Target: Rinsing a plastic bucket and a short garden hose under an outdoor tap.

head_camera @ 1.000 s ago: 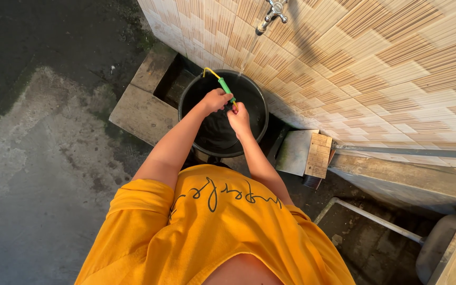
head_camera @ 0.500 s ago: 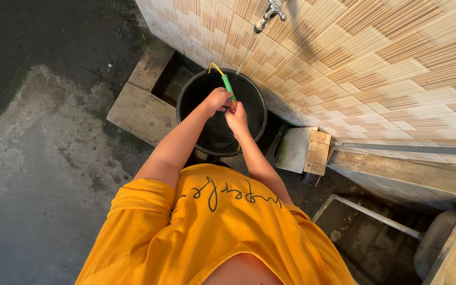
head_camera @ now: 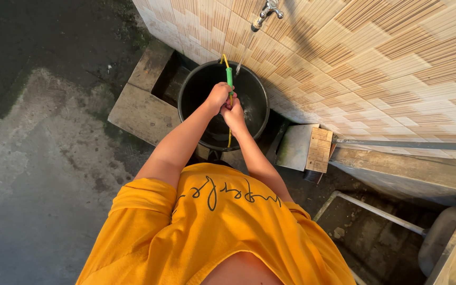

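Note:
Both hands are together over a black bucket (head_camera: 193, 89) that stands below a metal tap (head_camera: 264, 13) on the tiled wall. My left hand (head_camera: 218, 96) grips a thin tool with a green handle and yellow wire end (head_camera: 229, 77), held nearly upright. My right hand (head_camera: 235, 113) is closed around the same tool just below, and a yellow piece of it shows under the hands. A thin stream of water falls from the tap toward the bucket. My orange shirt (head_camera: 212, 232) fills the lower view.
A concrete block with a rectangular opening (head_camera: 143, 105) lies left of the bucket. A grey slab (head_camera: 296, 148) and a small wooden board (head_camera: 319, 150) lean at the right. A concrete ledge (head_camera: 402, 171), a white pipe (head_camera: 376, 211) and dark rough floor (head_camera: 38, 158) surround them.
The tool has swung from slanting left to nearly upright, and both hands have shifted slightly up toward the wall and the water stream.

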